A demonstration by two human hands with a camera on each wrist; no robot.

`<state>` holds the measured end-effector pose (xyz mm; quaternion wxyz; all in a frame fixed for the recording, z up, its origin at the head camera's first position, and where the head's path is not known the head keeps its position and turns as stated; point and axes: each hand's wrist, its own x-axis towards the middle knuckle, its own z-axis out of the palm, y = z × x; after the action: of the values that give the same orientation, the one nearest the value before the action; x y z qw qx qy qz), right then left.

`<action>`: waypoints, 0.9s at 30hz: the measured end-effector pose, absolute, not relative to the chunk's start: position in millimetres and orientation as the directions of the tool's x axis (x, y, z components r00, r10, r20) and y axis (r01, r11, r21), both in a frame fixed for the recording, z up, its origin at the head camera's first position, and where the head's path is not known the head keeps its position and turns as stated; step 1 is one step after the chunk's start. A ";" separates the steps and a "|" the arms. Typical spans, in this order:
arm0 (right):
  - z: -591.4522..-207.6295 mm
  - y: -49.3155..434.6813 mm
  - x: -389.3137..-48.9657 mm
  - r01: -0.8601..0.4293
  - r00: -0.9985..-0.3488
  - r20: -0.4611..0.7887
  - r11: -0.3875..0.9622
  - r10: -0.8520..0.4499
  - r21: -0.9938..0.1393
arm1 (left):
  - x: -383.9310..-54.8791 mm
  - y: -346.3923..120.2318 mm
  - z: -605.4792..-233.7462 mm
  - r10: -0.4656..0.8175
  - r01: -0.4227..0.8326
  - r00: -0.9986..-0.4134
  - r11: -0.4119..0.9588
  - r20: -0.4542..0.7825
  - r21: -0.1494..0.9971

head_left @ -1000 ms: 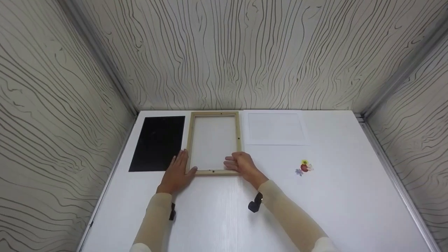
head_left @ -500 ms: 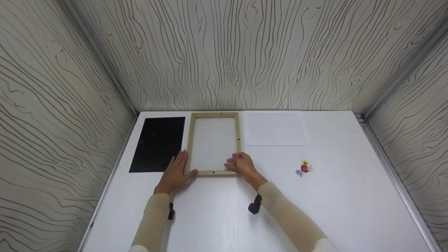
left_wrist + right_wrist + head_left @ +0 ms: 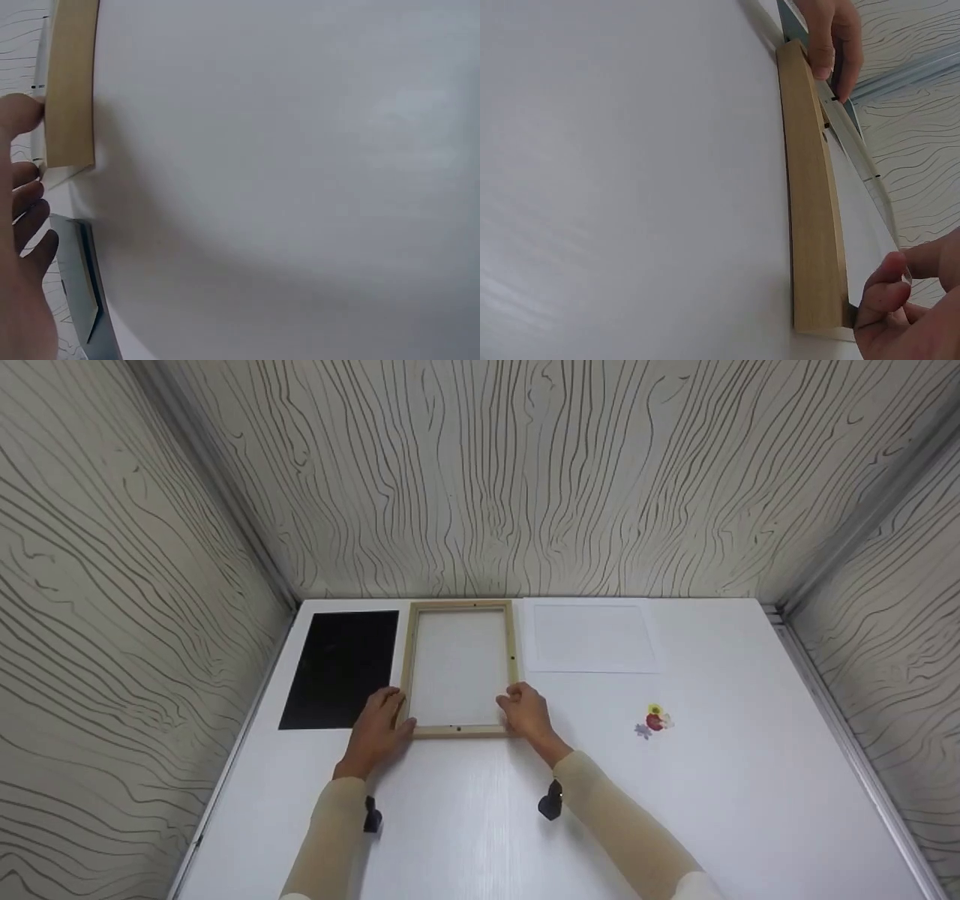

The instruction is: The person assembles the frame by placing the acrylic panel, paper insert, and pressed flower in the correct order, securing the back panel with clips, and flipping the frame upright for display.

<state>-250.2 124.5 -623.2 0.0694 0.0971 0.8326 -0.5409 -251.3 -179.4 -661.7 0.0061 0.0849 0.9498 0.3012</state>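
Observation:
A light wooden picture frame [image 3: 459, 731] lies on the white table with its hollow side up, a pale panel filling its middle. At its near left corner my left hand [image 3: 376, 735] grips it, thumb by the near rail and bent fingers along the left side. My right hand [image 3: 529, 716] holds the near right corner, fingers curled at the right rail. In the right wrist view, the right hand [image 3: 911, 307] bends thumb and fingers at the end of the frame [image 3: 810, 202]; the left hand [image 3: 832, 37] is at the far end.
Left of the frame lies a black sheet [image 3: 341, 667], partly under the left hand. A white sheet [image 3: 592, 637] with a rectangular border lies to the right. Several small flowers [image 3: 655, 722] are grouped in front of it. A patterned wall [image 3: 480, 480] stands behind the table.
The right hand's fingers have drawn back from over the panel and curled at the right rail. The left fingers, straight before, are now bent against the left side. The frame stays in place.

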 end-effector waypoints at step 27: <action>-633.1 131.8 -245.6 0.012 -1.000 -0.004 0.690 0.013 -0.724 | -249.7 -162.0 -656.0 0.036 0.036 -0.999 0.671 0.016 0.741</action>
<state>-245.6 131.8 -633.1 -0.0009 0.0069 0.9192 -0.3938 -249.7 -162.0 -656.0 -0.0002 0.0196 0.9140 0.4053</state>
